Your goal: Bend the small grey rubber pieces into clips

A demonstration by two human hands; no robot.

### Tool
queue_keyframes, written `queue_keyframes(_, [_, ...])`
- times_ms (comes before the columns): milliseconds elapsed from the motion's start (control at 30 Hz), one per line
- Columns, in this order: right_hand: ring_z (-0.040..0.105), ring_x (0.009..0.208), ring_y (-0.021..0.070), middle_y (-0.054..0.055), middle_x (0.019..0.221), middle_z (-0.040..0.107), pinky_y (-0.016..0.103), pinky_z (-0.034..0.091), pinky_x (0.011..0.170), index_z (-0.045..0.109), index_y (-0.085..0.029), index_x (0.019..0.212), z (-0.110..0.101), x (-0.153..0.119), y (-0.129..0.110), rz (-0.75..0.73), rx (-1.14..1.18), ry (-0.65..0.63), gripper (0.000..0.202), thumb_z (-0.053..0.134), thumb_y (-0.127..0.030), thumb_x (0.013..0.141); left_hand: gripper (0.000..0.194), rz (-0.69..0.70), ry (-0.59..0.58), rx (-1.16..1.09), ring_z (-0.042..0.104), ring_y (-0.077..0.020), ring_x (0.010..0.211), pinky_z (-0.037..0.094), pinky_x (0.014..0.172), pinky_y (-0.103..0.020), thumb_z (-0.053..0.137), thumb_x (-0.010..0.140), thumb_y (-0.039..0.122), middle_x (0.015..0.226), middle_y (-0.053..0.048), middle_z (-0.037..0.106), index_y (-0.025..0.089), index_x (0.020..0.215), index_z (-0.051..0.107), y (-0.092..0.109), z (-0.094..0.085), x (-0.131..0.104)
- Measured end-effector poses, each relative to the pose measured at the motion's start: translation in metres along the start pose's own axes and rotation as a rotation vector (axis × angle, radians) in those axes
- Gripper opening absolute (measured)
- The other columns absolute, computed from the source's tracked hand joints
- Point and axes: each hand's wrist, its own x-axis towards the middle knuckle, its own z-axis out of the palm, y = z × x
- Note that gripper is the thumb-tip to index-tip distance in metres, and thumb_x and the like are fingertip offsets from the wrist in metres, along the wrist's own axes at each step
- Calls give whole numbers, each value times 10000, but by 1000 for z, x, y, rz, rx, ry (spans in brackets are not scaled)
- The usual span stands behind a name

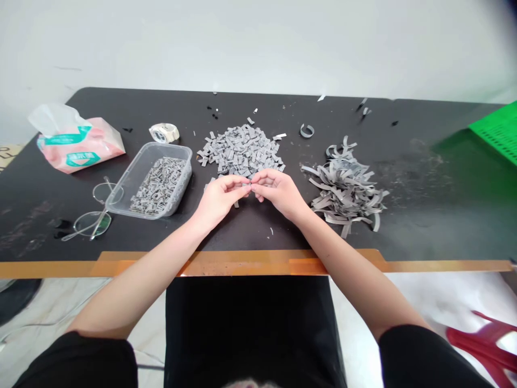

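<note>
My left hand and my right hand meet fingertip to fingertip over the dark table. Both are closed in a pinch on something tiny, mostly hidden by the fingers; its kind cannot be made out. Just beyond them lies a heap of small flat grey pieces, and a few loose ones sit beneath my fingers. To the left stands a clear plastic tub partly filled with small grey parts. A pile of curved grey strips lies to the right of my right hand.
A tissue pack, a tape roll and folded-open eyeglasses lie at the left. A curled grey strip rests behind the strip pile. At the far right is a green basket. Orange tape covers the table's front edge.
</note>
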Motion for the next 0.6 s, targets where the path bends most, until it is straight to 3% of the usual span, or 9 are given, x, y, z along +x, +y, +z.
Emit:
queue_keyframes(400, [570, 571, 92, -19, 679, 681, 253, 467, 611, 702, -163, 805, -4, 2, 0, 56, 43, -39, 188, 826, -262, 705, 319, -123, -33, -208, 701, -108, 718, 567, 818, -274, 931, 632, 230, 797, -31, 777, 129, 908, 806, 0, -3, 5])
queue_keyframes(600, [644, 765, 121, 23, 875, 734, 248, 489, 663, 777, -182, 941, -11, -3, -10, 41, 259, -164, 159, 707, -226, 805, 215, -178, -106, -336, 724, -96, 750, 575, 767, -194, 883, 702, 163, 843, -58, 796, 104, 890, 797, 6, -6, 6])
